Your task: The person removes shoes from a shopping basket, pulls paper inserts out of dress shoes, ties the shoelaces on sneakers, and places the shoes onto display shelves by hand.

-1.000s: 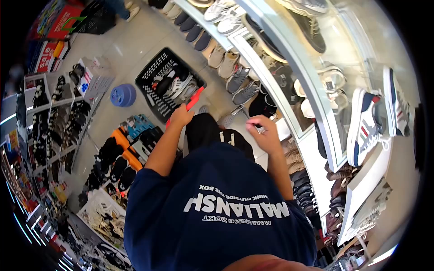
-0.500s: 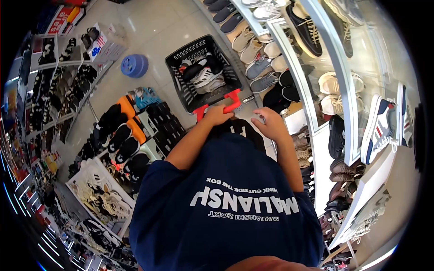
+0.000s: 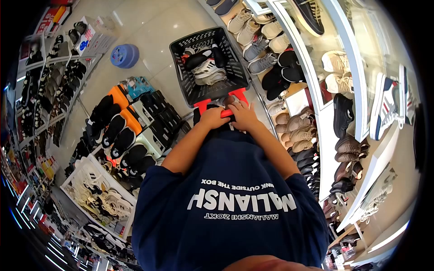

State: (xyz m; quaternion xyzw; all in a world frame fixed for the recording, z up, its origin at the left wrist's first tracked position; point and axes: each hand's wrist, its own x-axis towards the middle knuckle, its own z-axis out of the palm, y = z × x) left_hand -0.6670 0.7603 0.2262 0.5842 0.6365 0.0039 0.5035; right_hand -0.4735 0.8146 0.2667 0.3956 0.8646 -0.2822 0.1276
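A black shopping basket (image 3: 244,67) with a perforated wall stands on the floor in front of me, tilted toward my body. Inside it lie several shoes, among them a white sneaker with dark stripes (image 3: 209,70) and a black shoe (image 3: 197,59). My left hand (image 3: 213,118) is closed around the red handle (image 3: 226,113) at its left part. On the right part of the same handle, my right hand (image 3: 244,116) has its fingers wrapped over the bar. Both hands are close together, near my chest.
Shelves of sneakers (image 3: 260,63) run along my right, close to the basket. Stacked shoe boxes (image 3: 156,119) and a white bin of shoes (image 3: 81,174) stand on the left. A blue plastic stool (image 3: 125,56) sits on the floor beyond them.
My right hand has come down from beside the handle, where it was open, and now grips it. The shelves and boxes have shifted toward me in view.
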